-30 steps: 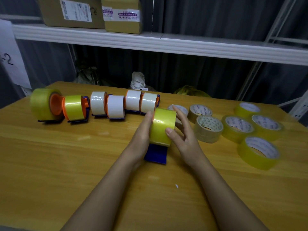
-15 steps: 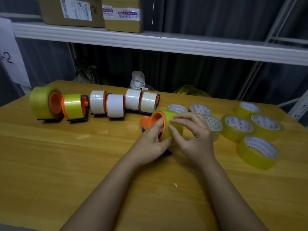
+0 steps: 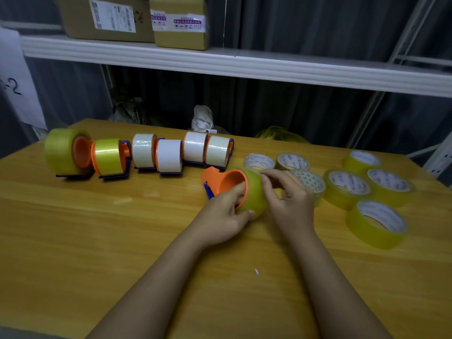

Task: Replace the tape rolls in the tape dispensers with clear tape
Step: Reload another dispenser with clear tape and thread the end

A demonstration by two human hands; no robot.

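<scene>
An orange and blue tape dispenser (image 3: 223, 181) lies on its side at the table's middle, with a clear yellowish tape roll (image 3: 255, 195) on its hub. My left hand (image 3: 226, 212) grips the dispenser, fingers inside the orange hub and thumb under the roll. My right hand (image 3: 287, 195) pinches at the roll's top edge with curled fingers. A row of dispensers stands at the back left: two hold clear yellowish rolls (image 3: 108, 156), several hold white rolls (image 3: 168, 155).
Several loose clear tape rolls (image 3: 376, 222) lie flat on the wooden table (image 3: 97, 241) at the right, some right behind my right hand. A white shelf (image 3: 220, 62) with cardboard boxes (image 3: 179, 22) runs above the table's far edge.
The dispenser went from upright to lying on its side with the orange hub facing left. My left hand moved into the hub, and my right hand shifted onto the roll's top.
</scene>
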